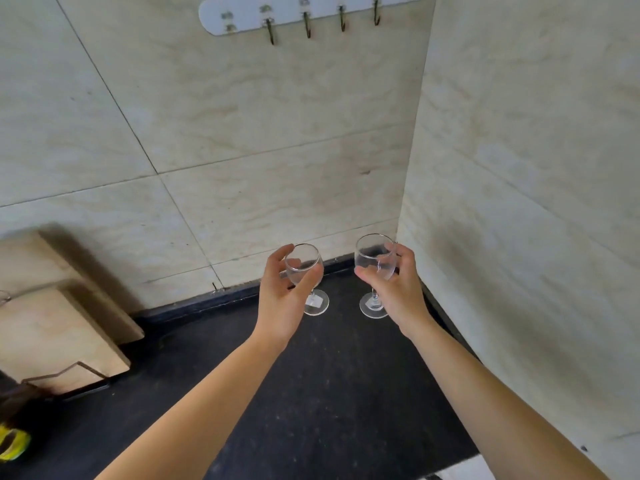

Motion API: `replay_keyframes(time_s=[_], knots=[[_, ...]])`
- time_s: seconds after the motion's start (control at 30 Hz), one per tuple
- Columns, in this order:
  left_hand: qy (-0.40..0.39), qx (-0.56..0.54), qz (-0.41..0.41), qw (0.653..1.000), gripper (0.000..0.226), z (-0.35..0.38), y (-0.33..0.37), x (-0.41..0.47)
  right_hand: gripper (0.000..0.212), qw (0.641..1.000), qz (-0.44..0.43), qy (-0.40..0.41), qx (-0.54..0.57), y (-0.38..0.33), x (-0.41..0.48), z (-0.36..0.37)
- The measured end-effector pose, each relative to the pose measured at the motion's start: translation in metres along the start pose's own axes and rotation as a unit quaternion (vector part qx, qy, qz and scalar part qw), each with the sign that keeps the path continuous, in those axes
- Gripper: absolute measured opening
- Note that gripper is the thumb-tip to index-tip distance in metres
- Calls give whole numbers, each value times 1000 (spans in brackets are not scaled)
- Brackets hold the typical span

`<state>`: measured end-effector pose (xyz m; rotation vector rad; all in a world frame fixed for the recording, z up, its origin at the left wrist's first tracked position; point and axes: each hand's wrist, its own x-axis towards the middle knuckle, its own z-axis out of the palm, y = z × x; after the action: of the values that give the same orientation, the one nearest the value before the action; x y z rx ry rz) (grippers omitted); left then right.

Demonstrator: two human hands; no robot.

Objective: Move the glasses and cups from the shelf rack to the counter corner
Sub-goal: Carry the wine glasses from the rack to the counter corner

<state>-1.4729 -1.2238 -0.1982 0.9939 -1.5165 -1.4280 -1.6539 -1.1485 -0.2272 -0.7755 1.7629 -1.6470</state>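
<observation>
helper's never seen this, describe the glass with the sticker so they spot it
Find the corner of the black counter, where two tiled walls meet. Of the two held there, it is the left glass, in the left hand. Unlike the right glass, its foot bears a white sticker.

Two wine glasses (306, 258), two cutting boards (52, 327), four wall hooks (270, 33).

1. Left hand (281, 295): bare, slim fingers, narrow wrist.
2. Right hand (398, 289): bare, same slim build, faint tendon lines on the back.
3. Left forearm (194, 403): bare skin all the way to the bottom frame edge, slender, smooth.
4. Right forearm (485, 393): bare to the frame edge too, slender, smooth.
</observation>
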Motion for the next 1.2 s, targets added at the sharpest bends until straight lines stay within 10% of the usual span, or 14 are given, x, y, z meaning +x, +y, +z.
replay_keyframes(time_s=[1.2], knots=[[-54, 140, -152, 977, 69, 174, -231, 251, 75, 994, 76, 3, -82, 206, 271, -46]])
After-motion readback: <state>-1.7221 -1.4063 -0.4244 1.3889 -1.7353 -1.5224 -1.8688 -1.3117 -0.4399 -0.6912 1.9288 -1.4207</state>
